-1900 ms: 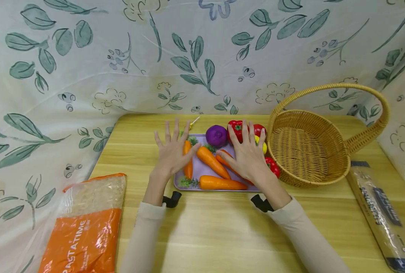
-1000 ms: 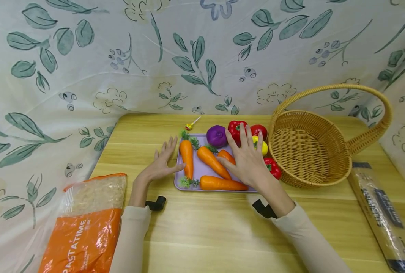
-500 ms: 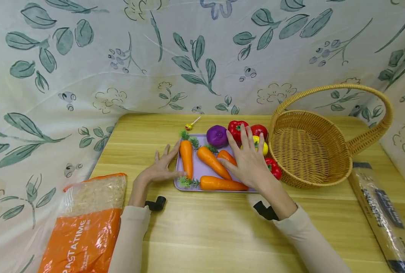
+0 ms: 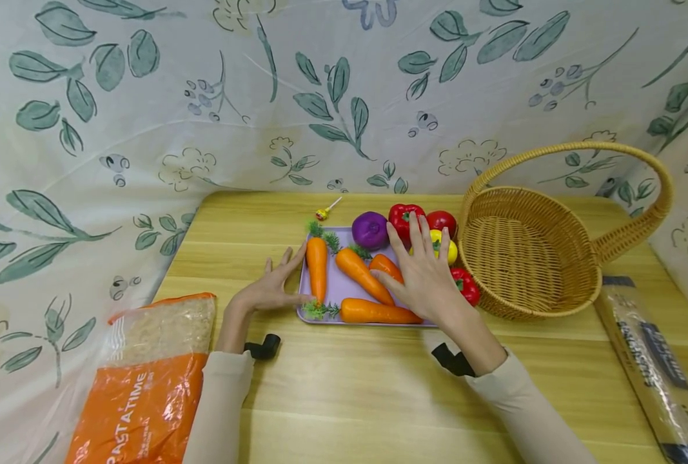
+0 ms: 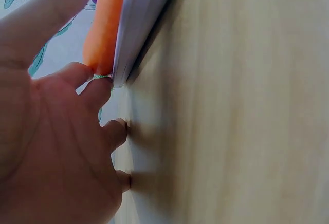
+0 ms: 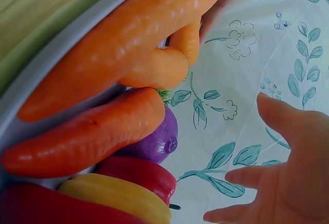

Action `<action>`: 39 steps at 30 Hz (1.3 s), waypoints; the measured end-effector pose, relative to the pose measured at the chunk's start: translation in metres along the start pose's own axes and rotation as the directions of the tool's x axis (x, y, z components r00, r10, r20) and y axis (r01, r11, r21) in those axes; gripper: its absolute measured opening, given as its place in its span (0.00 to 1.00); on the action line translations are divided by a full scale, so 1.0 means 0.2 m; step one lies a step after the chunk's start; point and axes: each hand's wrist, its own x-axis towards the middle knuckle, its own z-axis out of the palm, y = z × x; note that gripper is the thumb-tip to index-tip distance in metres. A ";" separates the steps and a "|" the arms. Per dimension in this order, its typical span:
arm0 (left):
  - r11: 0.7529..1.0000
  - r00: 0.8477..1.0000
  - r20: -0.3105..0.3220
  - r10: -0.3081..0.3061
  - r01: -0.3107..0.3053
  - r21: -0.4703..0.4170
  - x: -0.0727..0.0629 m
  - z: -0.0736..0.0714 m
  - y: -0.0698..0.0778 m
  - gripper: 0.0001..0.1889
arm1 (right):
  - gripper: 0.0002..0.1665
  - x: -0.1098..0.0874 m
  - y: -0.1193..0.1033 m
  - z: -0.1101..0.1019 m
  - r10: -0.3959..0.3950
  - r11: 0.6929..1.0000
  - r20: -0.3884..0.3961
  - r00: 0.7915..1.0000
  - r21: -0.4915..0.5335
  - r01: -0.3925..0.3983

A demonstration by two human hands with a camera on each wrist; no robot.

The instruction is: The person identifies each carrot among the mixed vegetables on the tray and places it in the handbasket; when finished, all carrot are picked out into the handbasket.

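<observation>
My left hand (image 4: 267,289) is at the left edge of a lilac tray (image 4: 334,287), fingers spread. Its fingertips reach the tray rim and the upright-lying left carrot (image 4: 317,267); its thumb points at that carrot's narrow end. In the left wrist view two other fingertips (image 5: 123,180) come down at the tabletop. Over the tray's right side hovers my right hand (image 4: 427,280), fingers spread and holding nothing. Under or around it lie a middle carrot (image 4: 358,274), a front carrot (image 4: 378,311), a partly hidden carrot (image 6: 92,134), a purple onion-like vegetable (image 4: 370,231) and a yellow pepper (image 4: 451,252).
A red bell pepper (image 4: 404,219), a round red vegetable (image 4: 441,222) and another red pepper (image 4: 465,288) border the wicker basket (image 4: 518,264). A lollipop (image 4: 323,213) lies behind the tray. A pasta bag (image 4: 140,393) is left, a long brown package (image 4: 648,361) right.
My left hand has moved left and down from over the tray to its left edge, its thumb dropping toward the carrot's tip. The right hand has shifted slightly and stays over the tray.
</observation>
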 end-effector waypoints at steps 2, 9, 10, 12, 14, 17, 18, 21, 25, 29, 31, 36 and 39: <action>1.000 1.000 0.002 0.001 -0.001 -0.001 0.00 0.00 0.00 0.61 | 0.53 0.00 0.00 0.00 -0.001 1.000 0.001 1.000 0.001 0.001; 0.998 1.000 0.001 -0.005 0.005 -0.057 -0.01 0.00 -0.01 0.61 | 0.52 -0.01 0.00 0.00 -0.004 1.000 0.010 1.000 -0.001 0.004; 0.998 1.000 0.000 -0.003 0.003 -0.066 -0.01 -0.01 -0.01 0.59 | 0.53 -0.01 0.00 0.00 -0.004 1.000 0.013 1.000 0.002 0.004; 0.996 1.000 -0.003 0.002 -0.002 -0.085 -0.02 -0.01 -0.01 0.57 | 0.53 -0.01 0.00 0.00 -0.004 1.000 0.017 1.000 0.004 0.004; 0.995 1.000 -0.005 0.012 -0.012 -0.102 -0.02 -0.01 -0.02 0.55 | 0.53 -0.01 0.00 0.00 -0.004 1.000 0.021 1.000 0.008 0.003; 0.994 1.000 -0.002 0.023 -0.023 -0.107 -0.02 -0.02 -0.02 0.56 | 0.53 -0.01 0.00 0.01 -0.003 1.000 0.022 1.000 0.009 0.003; 0.994 1.000 0.000 0.026 -0.026 -0.107 -0.02 -0.02 -0.02 0.57 | 0.53 -0.01 0.01 0.01 -0.003 1.000 0.023 1.000 0.009 0.002; 0.995 1.000 0.005 0.026 -0.026 -0.101 -0.02 -0.01 -0.03 0.62 | 0.53 -0.01 0.01 0.01 -0.002 1.000 0.026 1.000 0.015 0.002; 0.997 1.000 0.020 -0.004 0.006 -0.075 -0.02 -0.01 -0.02 0.69 | 0.53 -0.02 0.00 0.02 -0.006 0.999 0.040 0.999 0.034 0.005; 0.997 0.999 0.029 -0.043 0.044 -0.056 -0.03 0.00 -0.02 0.74 | 0.52 -0.02 0.00 0.02 -0.031 0.996 0.061 0.998 0.083 0.026; 0.997 0.999 0.027 -0.046 0.048 -0.056 -0.03 0.00 -0.02 0.75 | 0.52 -0.03 0.00 0.02 -0.065 0.989 0.069 0.996 0.139 0.055; 0.997 0.999 0.029 -0.039 0.041 -0.061 -0.03 0.00 -0.01 0.74 | 0.48 -0.06 0.01 0.02 -0.164 0.929 0.083 0.983 0.349 0.125; 0.999 0.999 0.031 -0.019 0.021 -0.050 -0.02 0.00 -0.02 0.73 | 0.46 -0.08 0.02 0.03 -0.203 0.885 0.087 0.975 0.443 0.145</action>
